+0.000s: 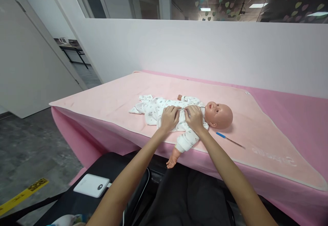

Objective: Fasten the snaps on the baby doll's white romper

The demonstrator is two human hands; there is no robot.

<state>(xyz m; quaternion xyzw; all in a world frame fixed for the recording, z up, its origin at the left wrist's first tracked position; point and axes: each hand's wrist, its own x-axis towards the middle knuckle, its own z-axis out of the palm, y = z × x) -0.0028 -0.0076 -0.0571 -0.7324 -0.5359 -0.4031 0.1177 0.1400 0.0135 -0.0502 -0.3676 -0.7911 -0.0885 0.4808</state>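
A baby doll [220,116] lies on its back on a pink blanket [107,99], head to the right, one arm hanging over the table's front edge. It wears a white patterned outfit [153,108]. On the doll's chest, my left hand [169,117] pinches the front of the outfit with its fingertips. Close beside it, my right hand [194,116] also has its fingers closed on the cloth, nearer the neck. My fingers cover the exact spot they hold. A thin rod with a blue handle [220,135] rests on the blanket, right of my right forearm.
Behind the table rises a white wall [192,48] with windows above. A white power bank [91,185] lies on a black seat [112,164] at lower left. The pink cloth [77,130] drapes over the table's edge. A door [30,48] stands at the left.
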